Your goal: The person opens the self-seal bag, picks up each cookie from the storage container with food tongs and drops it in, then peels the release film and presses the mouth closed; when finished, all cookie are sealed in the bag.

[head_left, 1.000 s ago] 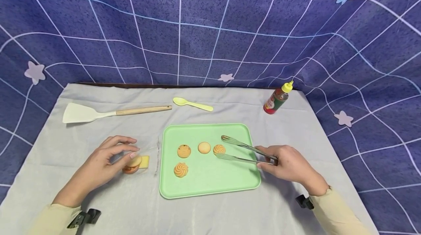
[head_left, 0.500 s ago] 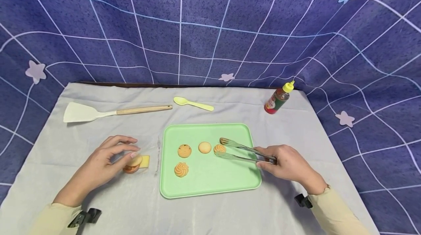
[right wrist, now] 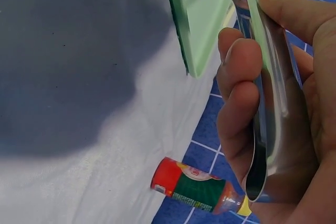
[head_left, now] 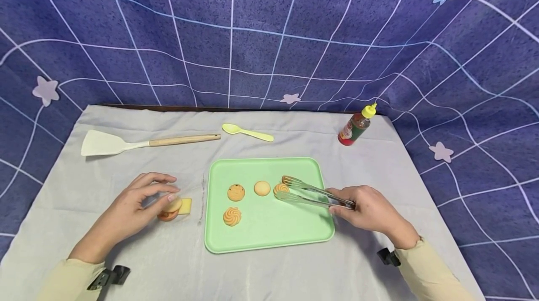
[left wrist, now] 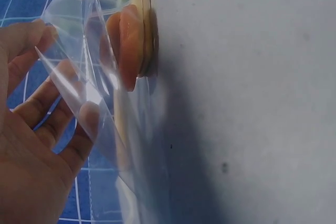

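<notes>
My left hand [head_left: 142, 200] pinches the lifted edge of a clear plastic bag [left wrist: 89, 93] at the left of the table. Inside the bag lie a few cookies [head_left: 170, 212] and a yellow square piece [head_left: 185, 206]. My right hand [head_left: 365, 209] grips metal tongs [head_left: 313, 193] past the right rim of a green tray [head_left: 269, 240]. The tongs' arms stand apart, their tips on either side of a swirl cookie [head_left: 280, 190]; contact cannot be told. Also on the tray are a plain round cookie [head_left: 262, 188], a dotted cookie [head_left: 236, 193] and a larger swirl cookie [head_left: 232, 216].
Behind the bag lies a white spatula [head_left: 103, 143] with a wooden handle. A yellow spoon [head_left: 248, 132] rests behind the tray. A sauce bottle [head_left: 355, 125] with a yellow cap stands at the back right. A blue curtain [head_left: 252, 34] surrounds the table.
The tongs' arms have drawn slightly closer together around the swirl cookie. My left hand and the bag stay in place.
</notes>
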The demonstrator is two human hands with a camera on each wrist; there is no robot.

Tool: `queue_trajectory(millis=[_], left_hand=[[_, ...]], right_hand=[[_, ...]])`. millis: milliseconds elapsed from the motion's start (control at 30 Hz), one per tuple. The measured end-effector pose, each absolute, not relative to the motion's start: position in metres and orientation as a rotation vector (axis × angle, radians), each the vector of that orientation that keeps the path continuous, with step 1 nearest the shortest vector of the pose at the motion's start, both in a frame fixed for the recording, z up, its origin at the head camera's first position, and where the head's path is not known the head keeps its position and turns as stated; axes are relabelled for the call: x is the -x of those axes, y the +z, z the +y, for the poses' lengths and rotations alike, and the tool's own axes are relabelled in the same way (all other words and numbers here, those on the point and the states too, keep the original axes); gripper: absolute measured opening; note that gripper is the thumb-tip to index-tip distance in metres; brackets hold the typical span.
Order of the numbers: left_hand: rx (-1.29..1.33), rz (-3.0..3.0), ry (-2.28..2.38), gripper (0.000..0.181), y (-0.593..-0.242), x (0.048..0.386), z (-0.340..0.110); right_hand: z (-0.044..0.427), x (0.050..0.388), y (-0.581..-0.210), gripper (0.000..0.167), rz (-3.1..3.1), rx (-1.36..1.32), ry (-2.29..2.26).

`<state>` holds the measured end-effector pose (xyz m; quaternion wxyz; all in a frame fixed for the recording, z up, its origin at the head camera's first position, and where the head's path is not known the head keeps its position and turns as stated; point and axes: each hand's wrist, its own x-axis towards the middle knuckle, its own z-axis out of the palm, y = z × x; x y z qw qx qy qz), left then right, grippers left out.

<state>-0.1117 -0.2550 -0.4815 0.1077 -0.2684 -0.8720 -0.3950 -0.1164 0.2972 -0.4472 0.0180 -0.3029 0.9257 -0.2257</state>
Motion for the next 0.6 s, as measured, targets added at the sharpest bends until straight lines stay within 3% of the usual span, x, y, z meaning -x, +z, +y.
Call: queue_trajectory(millis=[600], left_hand=[[0.777, -2.564, -1.18, 0.038, -0.4815, 0.1103, -0.2541]], right_hand=[[0.2971, 0.1162, -0.4528, 0.045, 2.887, 0.895, -0.695]])
